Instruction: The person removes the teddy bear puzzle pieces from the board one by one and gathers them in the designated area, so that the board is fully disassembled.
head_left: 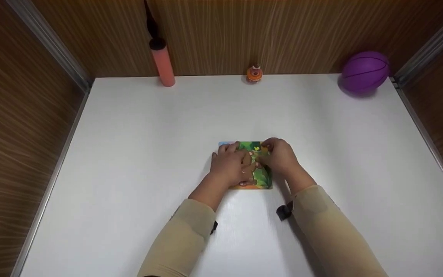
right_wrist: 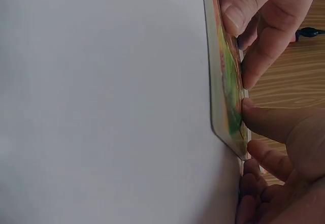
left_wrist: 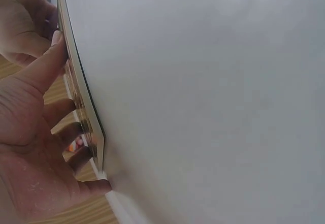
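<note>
A flat picture puzzle board (head_left: 263, 177), printed green with a brown figure and an orange lower edge, lies on the white table between the hands. Over its left half my left hand (head_left: 228, 163) spreads its fingers; the left wrist view shows thumb and fingertips (left_wrist: 77, 127) touching the board's face. At the upper right corner is my right hand (head_left: 282, 156), its thumb and index finger apart on the face. In the right wrist view its other fingers (right_wrist: 249, 183) curl beyond the board's edge. Both hands cover part of the picture.
Along the back wall stand a pink hand pump (head_left: 163, 65) with a black nozzle, a small orange toy figure (head_left: 254, 74) and a purple ball (head_left: 365, 72). Wood-grain panels (head_left: 214, 34) border the white table (head_left: 129, 154) at the back and sides.
</note>
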Tool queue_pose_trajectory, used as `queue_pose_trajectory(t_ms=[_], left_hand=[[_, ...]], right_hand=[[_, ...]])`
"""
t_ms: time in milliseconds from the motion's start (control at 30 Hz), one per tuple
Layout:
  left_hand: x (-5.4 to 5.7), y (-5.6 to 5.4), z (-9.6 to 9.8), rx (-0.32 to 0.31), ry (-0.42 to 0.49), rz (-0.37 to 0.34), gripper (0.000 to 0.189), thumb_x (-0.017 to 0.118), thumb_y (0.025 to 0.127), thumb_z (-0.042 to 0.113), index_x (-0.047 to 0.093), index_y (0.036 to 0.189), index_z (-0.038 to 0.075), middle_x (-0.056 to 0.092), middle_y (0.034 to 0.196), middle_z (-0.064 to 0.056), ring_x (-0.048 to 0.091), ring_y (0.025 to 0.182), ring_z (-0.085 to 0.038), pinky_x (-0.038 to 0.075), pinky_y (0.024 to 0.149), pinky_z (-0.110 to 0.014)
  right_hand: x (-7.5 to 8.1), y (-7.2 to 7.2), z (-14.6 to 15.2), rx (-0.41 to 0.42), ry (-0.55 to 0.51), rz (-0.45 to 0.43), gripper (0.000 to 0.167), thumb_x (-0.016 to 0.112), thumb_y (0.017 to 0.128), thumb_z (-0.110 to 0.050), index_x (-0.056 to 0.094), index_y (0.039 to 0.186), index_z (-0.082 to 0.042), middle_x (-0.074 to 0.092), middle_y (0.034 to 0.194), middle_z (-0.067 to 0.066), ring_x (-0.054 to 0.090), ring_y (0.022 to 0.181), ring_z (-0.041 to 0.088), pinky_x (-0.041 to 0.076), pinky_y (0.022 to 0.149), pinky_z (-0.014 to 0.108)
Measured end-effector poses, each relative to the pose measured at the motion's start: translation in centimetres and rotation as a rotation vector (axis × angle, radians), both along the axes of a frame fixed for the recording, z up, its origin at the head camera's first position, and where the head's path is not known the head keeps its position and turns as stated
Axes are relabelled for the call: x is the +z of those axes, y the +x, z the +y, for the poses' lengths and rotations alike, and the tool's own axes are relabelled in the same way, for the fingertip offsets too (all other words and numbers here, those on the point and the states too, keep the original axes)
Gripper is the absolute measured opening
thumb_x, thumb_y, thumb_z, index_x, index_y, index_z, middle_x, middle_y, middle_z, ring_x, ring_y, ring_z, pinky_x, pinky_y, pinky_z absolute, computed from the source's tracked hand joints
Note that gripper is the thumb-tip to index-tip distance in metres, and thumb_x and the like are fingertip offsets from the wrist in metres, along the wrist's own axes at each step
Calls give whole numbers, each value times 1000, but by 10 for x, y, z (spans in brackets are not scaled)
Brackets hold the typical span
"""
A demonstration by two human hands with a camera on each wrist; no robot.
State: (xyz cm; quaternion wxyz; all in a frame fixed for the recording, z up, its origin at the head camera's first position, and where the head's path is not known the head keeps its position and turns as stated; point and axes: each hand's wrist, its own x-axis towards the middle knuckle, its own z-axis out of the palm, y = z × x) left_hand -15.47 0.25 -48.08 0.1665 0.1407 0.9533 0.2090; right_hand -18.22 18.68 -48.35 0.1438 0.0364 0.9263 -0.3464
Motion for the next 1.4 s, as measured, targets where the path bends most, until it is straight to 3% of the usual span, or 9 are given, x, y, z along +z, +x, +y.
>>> queue_pose_trajectory(t_ms=[267,567,833,967,1167,1400], left_hand=[[-1,-2,0,-1,-21,-21,64,62,102,60,55,156,26,28,173,-6,20,158,-34,22,124,-67],[5,0,2,7,-32,-26,63,69,99,58,58,152,26,30,172,-6,22,157,-34,22,123,-67],[6,0,6,-1,-17,-14,55,57,105,58,61,149,25,32,171,-6,25,156,-35,22,122,-68],[5,0,5,-5,-26,-15,56,59,104,59,60,149,25,32,171,-6,24,156,-35,23,122,-68],[5,-1,7,-11,-26,-32,66,67,100,58,55,155,26,28,173,-5,21,157,-35,22,123,-68],[5,-2,7,-1,-28,-26,60,58,103,61,59,151,24,30,172,-6,23,157,-35,23,122,-70]], right_hand=[[1,-5,-2,-14,-55,-52,52,78,94,-9,57,139,7,60,135,25,59,122,35,53,104,49],[3,-8,2,-30,-96,-69,55,81,88,-5,58,136,7,58,134,25,57,119,34,52,103,48],[1,-3,6,-38,-125,-3,50,84,86,-4,59,129,7,60,118,20,57,105,29,53,90,42],[-3,1,7,-27,-134,48,50,84,86,-5,60,129,7,62,116,18,58,103,28,53,86,40],[-7,4,14,-13,-202,74,57,81,88,1,60,141,6,67,122,20,61,110,30,54,93,42],[-9,4,20,24,-218,50,53,75,93,6,59,144,6,68,124,19,62,109,27,55,95,41]])
